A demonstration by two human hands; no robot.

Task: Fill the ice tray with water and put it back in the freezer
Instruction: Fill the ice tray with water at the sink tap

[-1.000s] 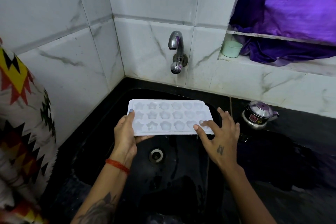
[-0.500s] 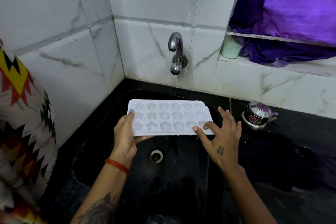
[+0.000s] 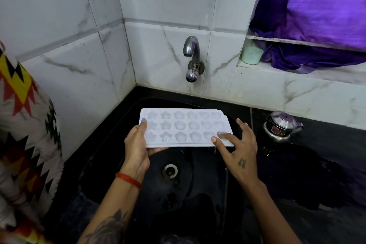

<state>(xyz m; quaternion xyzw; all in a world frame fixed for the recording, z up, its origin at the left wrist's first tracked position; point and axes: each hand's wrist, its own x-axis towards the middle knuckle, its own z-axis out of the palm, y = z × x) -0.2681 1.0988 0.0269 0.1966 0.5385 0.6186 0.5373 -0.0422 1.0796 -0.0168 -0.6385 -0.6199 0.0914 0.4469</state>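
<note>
The left hand (image 3: pixel 138 144) grips the left end of the ice tray (image 3: pixel 186 128), thumb on top, fingers curled under. The white tray lies flat over the black sink (image 3: pixel 118 125), long side going left to right, with star and flower holes. The tap (image 3: pixel 191 55) is farther back. The right hand (image 3: pixel 235 148) rests spread fingers on the near right corner
</note>
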